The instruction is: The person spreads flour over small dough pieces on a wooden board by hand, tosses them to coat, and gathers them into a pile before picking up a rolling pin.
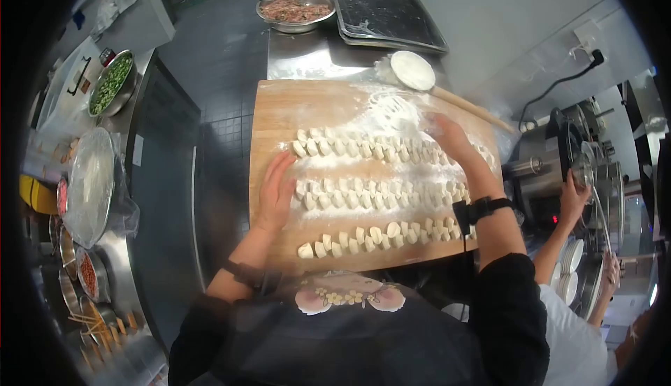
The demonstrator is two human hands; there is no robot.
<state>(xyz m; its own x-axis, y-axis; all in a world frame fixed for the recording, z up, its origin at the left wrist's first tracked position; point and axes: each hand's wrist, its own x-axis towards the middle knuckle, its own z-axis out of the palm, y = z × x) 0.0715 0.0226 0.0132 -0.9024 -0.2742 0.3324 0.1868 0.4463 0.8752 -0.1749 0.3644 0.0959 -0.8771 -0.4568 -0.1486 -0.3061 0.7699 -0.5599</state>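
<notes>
Head view: floured wooden board (279, 110) on metal counter (300, 67), kitchen around; bowl of meat filling (297, 28), black trays (391, 9) beyond, white round dish (412, 70) and rolling pin (472, 108) at far edge, another person (576, 333) off to the right. Dough pieces (346, 145) lie on the board in three rows running left-right. Left hand (276, 194): fingers straight, not gripping, just beside left end of farthest row. Right hand (447, 138): near that row's right part, by loose flour (391, 110); fingers blurred, can't tell if gripping. Both forearms reach forward, left palm down.
</notes>
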